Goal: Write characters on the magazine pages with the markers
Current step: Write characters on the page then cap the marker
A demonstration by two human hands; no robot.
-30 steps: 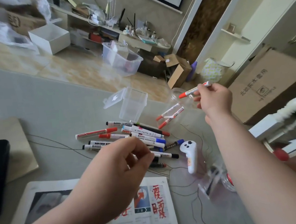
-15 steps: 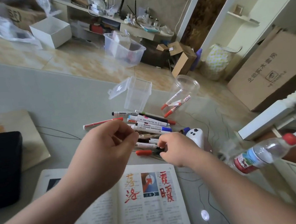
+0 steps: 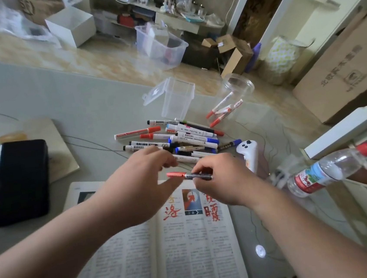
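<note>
An open magazine (image 3: 181,252) lies on the glass table in front of me, with red characters written near the top of its right page. My right hand (image 3: 223,177) pinches a dark marker with a red cap (image 3: 188,175) just above the magazine's top edge. My left hand (image 3: 144,183) hovers beside the cap end, fingers loosely curled, holding nothing that I can see. A pile of several markers (image 3: 178,139) lies just beyond both hands.
A clear jar (image 3: 230,102) lying on its side holds red-capped markers. A clear plastic box (image 3: 177,101) with a flipped lid stands behind the pile. A white controller (image 3: 248,152), a water bottle (image 3: 331,171) and a black case (image 3: 17,181) flank the magazine.
My right hand dropped from the jar to the marker pile and lifted a red-capped marker toward the magazine. My left hand stayed near the pile and now sits next to the cap.
</note>
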